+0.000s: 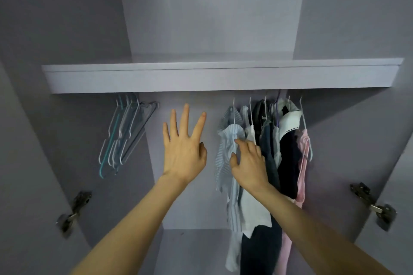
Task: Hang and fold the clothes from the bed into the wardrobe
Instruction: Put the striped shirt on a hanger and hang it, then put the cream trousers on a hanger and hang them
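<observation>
I face the inside of a grey wardrobe [212,17]. Several garments hang on hangers at the right under the shelf: a blue-and-white striped shirt [228,140] leftmost, then dark clothes [288,154] and a pink piece [302,163]. My right hand [249,163] touches the striped shirt's shoulder, fingers bent loosely against the cloth. My left hand [183,140] is raised in the gap between the clothes and the spare hangers, fingers spread and straight, holding nothing. The rail itself is hidden behind the shelf.
A bunch of several bare wire hangers [125,131] hangs at the left. A thick shelf [223,78] runs across above the clothes. Door hinges show at the left [73,212] and right [373,205] edges. The wardrobe floor [196,250] lies below.
</observation>
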Demonstrator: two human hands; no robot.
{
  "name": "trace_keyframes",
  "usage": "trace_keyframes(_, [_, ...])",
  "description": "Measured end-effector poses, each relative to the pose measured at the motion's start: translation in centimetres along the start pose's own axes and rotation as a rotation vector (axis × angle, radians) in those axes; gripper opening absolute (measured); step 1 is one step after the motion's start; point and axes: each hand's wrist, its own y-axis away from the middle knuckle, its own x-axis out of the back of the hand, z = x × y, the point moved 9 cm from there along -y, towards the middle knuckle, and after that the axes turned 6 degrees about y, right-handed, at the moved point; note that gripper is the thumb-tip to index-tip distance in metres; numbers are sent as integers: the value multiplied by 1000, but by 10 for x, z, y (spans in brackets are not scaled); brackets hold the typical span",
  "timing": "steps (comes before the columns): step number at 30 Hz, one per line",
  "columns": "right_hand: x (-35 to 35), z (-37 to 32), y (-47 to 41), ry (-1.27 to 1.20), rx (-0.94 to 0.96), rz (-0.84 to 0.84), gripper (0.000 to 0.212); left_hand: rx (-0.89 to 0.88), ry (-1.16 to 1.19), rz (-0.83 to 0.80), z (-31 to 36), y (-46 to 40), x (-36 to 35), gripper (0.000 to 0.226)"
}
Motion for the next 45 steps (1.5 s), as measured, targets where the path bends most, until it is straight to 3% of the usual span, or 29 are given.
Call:
trace_keyframes(5, [-23, -41, 63, -277, 229, -139, 36, 339, 45, -128, -51, 103, -16, 63])
trace_keyframes(11, [-104, -72, 196, -400, 385, -631, 29, 855, 77, -131, -72, 309, 5, 53])
trace_keyframes(17, [-156, -89, 373, -358, 578, -1064, 26, 1360, 43, -93, -24, 541, 51, 48])
trace_keyframes(23, [-154, -125, 566, -289, 904, -1404, 28, 1868, -78, 144, 82, 743, 133, 43])
trace_keyframes(28, [-107, -145, 747, -179, 1290, -1615, 30, 2233, -207, 508, 212, 875, 200, 38])
trace_keyframes(34, [-41, -128, 918, -29, 1661, -1752, 31, 2524, -260, 808, 358, 985, 233, 38])
trace_keyframes(38, [-4, -115, 1011, 24, 1882, -1746, 35, 2647, -230, 891, 425, 1049, 244, 40])
trace_keyframes(42, [10, -125, 1109, 47, 2104, -1537, 49, 2654, -272, 940, 451, 1119, 264, 42])
trace_keyframes(45, [4, -148, 1168, 76, 2171, -1334, 75, 2630, -286, 971, 446, 1157, 277, 40])
